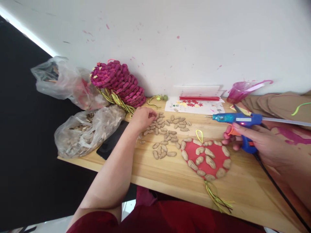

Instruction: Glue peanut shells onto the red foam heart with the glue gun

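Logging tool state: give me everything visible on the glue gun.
The glue gun has a shiny blue body, glossier and lighter at the front, with a metal nozzle, orange trigger, pale label and lit red light. A translucent glue stick extends from the back; a black cord leaves the handle. The right hand grips it, fingers at the trigger. It appears raised above the table, nozzle pointing left, touching nothing visible.

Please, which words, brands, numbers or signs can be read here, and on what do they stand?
No text is readable.
White label on the translucent-and-solid blue plastic glue gun: printing too small and blurred.
Flat white paper sheet: small dark marks, too unclear to tell whether they are writing.
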Motion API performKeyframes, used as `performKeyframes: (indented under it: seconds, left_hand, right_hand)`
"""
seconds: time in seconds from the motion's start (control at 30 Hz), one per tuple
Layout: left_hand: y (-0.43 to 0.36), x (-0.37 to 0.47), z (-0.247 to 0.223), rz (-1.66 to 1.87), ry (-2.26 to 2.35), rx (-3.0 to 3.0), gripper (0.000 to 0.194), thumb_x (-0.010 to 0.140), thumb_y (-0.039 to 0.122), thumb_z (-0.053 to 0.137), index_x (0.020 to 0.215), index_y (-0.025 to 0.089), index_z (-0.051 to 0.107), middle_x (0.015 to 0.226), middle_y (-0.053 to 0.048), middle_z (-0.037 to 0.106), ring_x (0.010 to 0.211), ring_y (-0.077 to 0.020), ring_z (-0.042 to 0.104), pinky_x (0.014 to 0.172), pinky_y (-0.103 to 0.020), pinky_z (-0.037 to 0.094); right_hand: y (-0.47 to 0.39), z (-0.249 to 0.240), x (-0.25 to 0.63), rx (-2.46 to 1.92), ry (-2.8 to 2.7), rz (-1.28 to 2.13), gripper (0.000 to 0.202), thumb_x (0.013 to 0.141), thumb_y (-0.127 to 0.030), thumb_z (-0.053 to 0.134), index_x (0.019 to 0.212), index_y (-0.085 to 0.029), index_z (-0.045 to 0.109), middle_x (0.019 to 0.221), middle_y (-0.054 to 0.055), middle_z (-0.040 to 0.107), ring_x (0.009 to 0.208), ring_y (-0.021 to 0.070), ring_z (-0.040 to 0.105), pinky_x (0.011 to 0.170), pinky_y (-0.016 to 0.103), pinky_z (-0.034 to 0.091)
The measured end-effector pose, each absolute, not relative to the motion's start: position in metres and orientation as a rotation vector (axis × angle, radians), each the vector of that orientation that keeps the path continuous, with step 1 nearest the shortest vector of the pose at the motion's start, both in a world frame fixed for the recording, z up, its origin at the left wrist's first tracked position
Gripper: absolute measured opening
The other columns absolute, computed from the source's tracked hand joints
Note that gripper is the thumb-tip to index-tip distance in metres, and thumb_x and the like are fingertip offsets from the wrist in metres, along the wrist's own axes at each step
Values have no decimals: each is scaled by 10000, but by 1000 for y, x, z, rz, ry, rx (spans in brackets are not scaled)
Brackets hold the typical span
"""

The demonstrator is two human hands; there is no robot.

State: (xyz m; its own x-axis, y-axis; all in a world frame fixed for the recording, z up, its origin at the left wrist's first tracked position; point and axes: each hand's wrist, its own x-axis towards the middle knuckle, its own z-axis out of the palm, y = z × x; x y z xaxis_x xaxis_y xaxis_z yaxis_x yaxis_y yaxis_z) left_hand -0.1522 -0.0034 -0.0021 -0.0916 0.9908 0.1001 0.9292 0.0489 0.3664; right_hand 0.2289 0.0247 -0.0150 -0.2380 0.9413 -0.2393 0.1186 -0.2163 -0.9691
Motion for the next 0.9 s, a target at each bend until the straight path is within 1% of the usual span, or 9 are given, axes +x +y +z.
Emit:
performKeyframes:
  seconds: [0.17, 0.23, 0.37, 0.47, 0.57, 0.67, 0.73, 0.83, 0.9]
  left_hand:
    - [-3, -149, -4, 538, 2140, 2054, 157, 816, 199, 691, 906, 216, 818, 912, -68, 796, 891, -253, 720, 940, -401, 546]
    - [-3, -151, -3, 559, 2128, 2060, 164, 832, 202, 667, 895, 216, 817, 922, -64, 798, 898, -249, 720, 945, -398, 541]
    - [-4, -152, -2, 656, 2116, 2055, 186, 873, 245, 641, 926, 207, 815, 960, -71, 799, 925, -257, 716, 950, -407, 529]
    - [-5, -145, -2, 700, 1965, 2123, 204, 867, 197, 621, 937, 210, 813, 970, -63, 794, 959, -248, 705, 956, -395, 521]
    - [-7, -132, -2, 587, 1812, 2257, 266, 864, 141, 581, 948, 231, 817, 952, -49, 784, 980, -241, 676, 986, -399, 497]
    - [-8, -126, -1, 471, 1748, 2329, 291, 869, 122, 559, 939, 241, 816, 939, -45, 771, 966, -241, 654, 998, -408, 479]
    - [-8, -127, -2, 516, 1757, 2317, 299, 867, 113, 553, 964, 236, 808, 953, -49, 768, 978, -244, 651, 986, -403, 485]
    - [-8, -131, -2, 666, 1809, 2259, 321, 877, 109, 542, 1057, 219, 784, 1016, -60, 771, 1016, -242, 656, 973, -386, 496]
    - [-8, -131, -3, 666, 1840, 2251, 303, 886, 124, 549, 1064, 205, 780, 1042, -71, 773, 1032, -251, 656, 984, -399, 489]
  right_hand:
    - [24, -15, 229, -1314, -1350, 1521, 380, 683, -563, 884, 804, -239, 727, 753, 63, 731, 648, 227, 748, 419, 220, 512]
    - [23, -13, 228, -1305, -1340, 1530, 380, 680, -554, 888, 803, -234, 722, 761, 55, 731, 651, 221, 748, 418, 213, 504]
    - [21, -11, 226, -1300, -1325, 1584, 422, 685, -578, 878, 789, -203, 716, 751, 52, 723, 648, 206, 741, 440, 211, 512]
    - [21, -10, 226, -1302, -1316, 1591, 431, 686, -566, 884, 791, -187, 708, 756, 53, 726, 653, 202, 740, 453, 212, 517]
    - [22, -9, 227, -1295, -1322, 1616, 434, 685, -562, 886, 787, -184, 699, 762, 45, 721, 652, 196, 736, 457, 214, 517]
    - [23, -10, 227, -1298, -1327, 1623, 434, 686, -563, 882, 782, -183, 695, 756, 43, 715, 648, 196, 733, 459, 222, 515]
    - [23, -10, 227, -1300, -1323, 1616, 442, 675, -569, 883, 789, -186, 693, 741, 43, 712, 641, 204, 731, 453, 233, 511]
    - [22, -10, 227, -1300, -1314, 1607, 444, 685, -571, 875, 809, -188, 686, 733, 42, 711, 642, 212, 732, 452, 243, 509]
    - [22, -10, 227, -1297, -1313, 1605, 435, 701, -563, 869, 817, -188, 680, 738, 38, 710, 638, 206, 732, 455, 240, 510]
